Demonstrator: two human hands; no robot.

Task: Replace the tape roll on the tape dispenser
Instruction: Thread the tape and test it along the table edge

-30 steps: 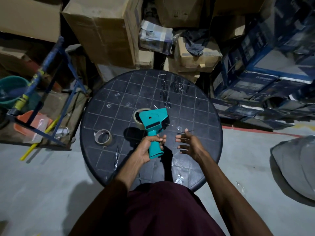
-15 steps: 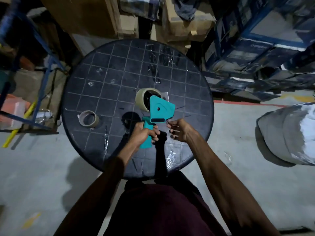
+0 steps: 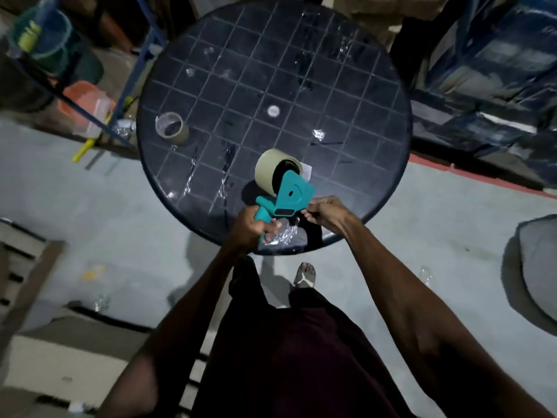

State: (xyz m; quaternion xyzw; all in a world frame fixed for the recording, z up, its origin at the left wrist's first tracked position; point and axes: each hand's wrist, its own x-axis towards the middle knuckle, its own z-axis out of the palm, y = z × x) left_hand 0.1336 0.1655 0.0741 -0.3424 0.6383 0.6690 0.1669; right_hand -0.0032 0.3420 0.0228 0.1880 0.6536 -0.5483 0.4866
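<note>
From the head camera I see my left hand [image 3: 251, 226] wrapped around the handle of the teal tape dispenser [image 3: 289, 198], fingers curled tight on the grip, holding it above the near edge of the round dark table [image 3: 211, 86]. A full tan tape roll [image 3: 271, 170] sits mounted on the dispenser, on the far side of its flat teal side plate, up and away from both hands. My right hand [image 3: 325, 211] is just beside the dispenser's right edge, fingers curled and pinched together at the front end; I cannot tell for sure what they pinch, as the thing there is too thin and clear to make out. Crumpled clear tape [image 3: 283, 235] lies on the table right under my left hand's knuckles. A nearly spent tape roll [image 3: 171, 128] stands on the table well to the left of my left hand and farther away.
</note>
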